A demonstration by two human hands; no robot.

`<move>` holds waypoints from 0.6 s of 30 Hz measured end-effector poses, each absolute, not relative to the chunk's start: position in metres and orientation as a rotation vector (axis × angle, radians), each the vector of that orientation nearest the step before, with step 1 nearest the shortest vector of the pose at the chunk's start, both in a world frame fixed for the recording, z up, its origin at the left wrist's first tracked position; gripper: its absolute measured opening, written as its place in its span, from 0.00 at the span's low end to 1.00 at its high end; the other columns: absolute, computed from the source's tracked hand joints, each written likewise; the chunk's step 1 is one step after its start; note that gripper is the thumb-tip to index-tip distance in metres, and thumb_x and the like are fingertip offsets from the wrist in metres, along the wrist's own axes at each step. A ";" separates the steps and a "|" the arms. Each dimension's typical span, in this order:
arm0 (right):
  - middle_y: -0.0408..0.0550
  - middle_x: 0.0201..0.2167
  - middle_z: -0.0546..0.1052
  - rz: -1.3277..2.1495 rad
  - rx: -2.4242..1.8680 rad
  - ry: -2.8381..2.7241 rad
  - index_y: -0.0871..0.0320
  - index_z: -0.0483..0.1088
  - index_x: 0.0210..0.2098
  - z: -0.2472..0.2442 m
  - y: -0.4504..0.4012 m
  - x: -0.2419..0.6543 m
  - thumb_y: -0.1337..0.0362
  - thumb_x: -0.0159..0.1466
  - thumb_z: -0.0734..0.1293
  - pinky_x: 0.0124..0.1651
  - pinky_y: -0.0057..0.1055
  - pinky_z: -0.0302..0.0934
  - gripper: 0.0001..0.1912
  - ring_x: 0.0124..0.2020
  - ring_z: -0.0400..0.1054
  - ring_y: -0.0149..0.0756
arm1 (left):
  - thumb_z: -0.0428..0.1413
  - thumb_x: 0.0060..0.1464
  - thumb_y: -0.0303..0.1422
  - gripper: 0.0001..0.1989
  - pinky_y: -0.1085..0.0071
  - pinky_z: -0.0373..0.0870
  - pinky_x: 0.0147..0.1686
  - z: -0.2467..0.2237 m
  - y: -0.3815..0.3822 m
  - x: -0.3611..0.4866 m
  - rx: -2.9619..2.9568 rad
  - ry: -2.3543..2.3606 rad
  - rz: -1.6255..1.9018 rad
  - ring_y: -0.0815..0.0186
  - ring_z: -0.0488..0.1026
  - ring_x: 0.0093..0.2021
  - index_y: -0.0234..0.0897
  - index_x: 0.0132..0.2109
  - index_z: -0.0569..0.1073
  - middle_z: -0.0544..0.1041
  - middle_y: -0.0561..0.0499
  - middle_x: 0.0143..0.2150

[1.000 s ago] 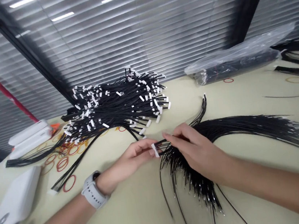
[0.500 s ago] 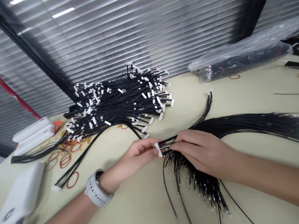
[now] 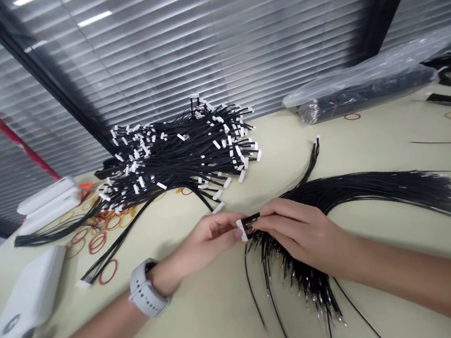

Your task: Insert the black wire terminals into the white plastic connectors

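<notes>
Between the thumb and fingers of my left hand (image 3: 209,239) is a small white connector (image 3: 242,230). Short black wires (image 3: 252,223) run from it to my right hand (image 3: 302,231), whose fingertips pinch a wire close to the connector. Beneath and behind the right hand lies a thick bundle of loose black wires (image 3: 359,188) with bare metal terminals at the ends. One part of it stretches right, another hangs toward the front. Past my hands is a heap of black cables with white connectors (image 3: 182,152).
Colored rubber bands (image 3: 98,242) lie scattered at the left, near a white power bank (image 3: 26,303) with a cable plugged in. More white devices (image 3: 51,204) stand behind them. A plastic-wrapped wire roll (image 3: 364,91) lies at the back right. Window blinds (image 3: 210,44) rise behind the table.
My right fingertips have come slightly closer to the connector. The connector has shifted a little right and down, and the gap between the wires looks narrower.
</notes>
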State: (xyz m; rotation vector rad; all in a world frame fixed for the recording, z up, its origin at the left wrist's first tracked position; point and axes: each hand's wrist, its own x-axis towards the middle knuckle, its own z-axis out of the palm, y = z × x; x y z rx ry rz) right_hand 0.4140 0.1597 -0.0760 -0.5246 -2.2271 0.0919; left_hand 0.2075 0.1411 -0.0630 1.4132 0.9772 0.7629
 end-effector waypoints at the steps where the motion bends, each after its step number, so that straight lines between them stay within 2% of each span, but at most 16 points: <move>1: 0.49 0.30 0.73 0.098 -0.527 -2.220 0.63 0.71 0.36 -0.076 0.159 0.413 0.74 0.63 0.56 0.31 0.27 0.64 0.12 0.30 0.66 0.29 | 0.54 0.54 0.26 0.08 0.72 0.66 0.39 -0.063 0.141 0.207 1.411 0.976 0.768 0.70 0.71 0.35 0.36 0.42 0.75 0.76 0.52 0.33; 9: 0.47 0.31 0.75 0.054 -0.476 -2.232 0.61 0.70 0.36 -0.084 0.159 0.408 0.77 0.62 0.57 0.33 0.29 0.64 0.13 0.31 0.66 0.30 | 0.54 0.54 0.25 0.10 0.74 0.65 0.38 -0.061 0.141 0.209 1.435 0.986 0.748 0.70 0.70 0.34 0.36 0.43 0.74 0.76 0.51 0.34; 14: 0.50 0.31 0.73 -0.048 -0.476 -2.275 0.62 0.70 0.35 -0.069 0.163 0.415 0.76 0.62 0.57 0.35 0.31 0.62 0.11 0.32 0.64 0.32 | 0.53 0.55 0.25 0.08 0.72 0.65 0.39 -0.061 0.141 0.212 1.440 0.986 0.807 0.70 0.70 0.35 0.36 0.42 0.74 0.76 0.52 0.34; 16: 0.47 0.31 0.72 0.018 -0.430 -2.400 0.60 0.70 0.33 -0.060 0.166 0.425 0.75 0.62 0.58 0.37 0.32 0.61 0.11 0.32 0.64 0.32 | 0.53 0.55 0.26 0.07 0.72 0.64 0.40 -0.062 0.141 0.212 1.456 0.984 0.845 0.70 0.70 0.36 0.36 0.42 0.73 0.75 0.52 0.35; 18: 0.43 0.30 0.72 0.222 -0.467 -2.603 0.57 0.69 0.31 -0.052 0.169 0.436 0.74 0.60 0.61 0.37 0.31 0.60 0.08 0.32 0.64 0.31 | 0.52 0.56 0.27 0.07 0.72 0.64 0.41 -0.063 0.143 0.212 1.446 1.000 0.869 0.70 0.69 0.36 0.36 0.42 0.73 0.75 0.52 0.35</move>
